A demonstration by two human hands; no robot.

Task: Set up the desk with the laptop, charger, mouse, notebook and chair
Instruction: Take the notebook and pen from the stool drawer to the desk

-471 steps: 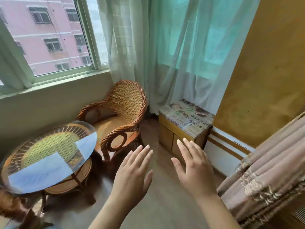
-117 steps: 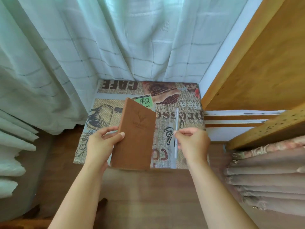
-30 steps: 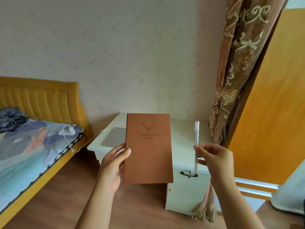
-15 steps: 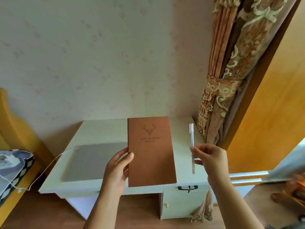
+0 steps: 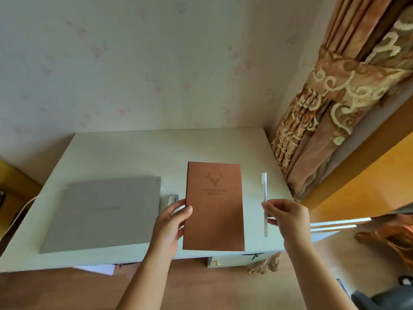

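Observation:
A brown notebook [image 5: 214, 206] with a deer emblem is held over the right part of the pale desk [image 5: 134, 153]; my left hand [image 5: 169, 222] grips its left edge, thumb on the cover. My right hand [image 5: 286, 217] pinches a clear white pen [image 5: 265, 198] upright beside the notebook. A closed grey laptop [image 5: 105, 211] lies on the desk's left half, with a white cable [image 5: 20, 213] running off its left side. A small grey object [image 5: 173, 200] sits between laptop and notebook, partly hidden by my left hand.
A patterned brown curtain [image 5: 335, 108] hangs at the desk's right end beside an orange door frame [image 5: 368, 175]. Desk drawers with small handles [image 5: 252, 256] show under the front edge. A rattan chair [image 5: 388, 233] is at the right edge. Wooden floor lies below.
I have come closer to the desk and now look down on it. The notebook and pen are lower over the desk's right part; both grips are unchanged.

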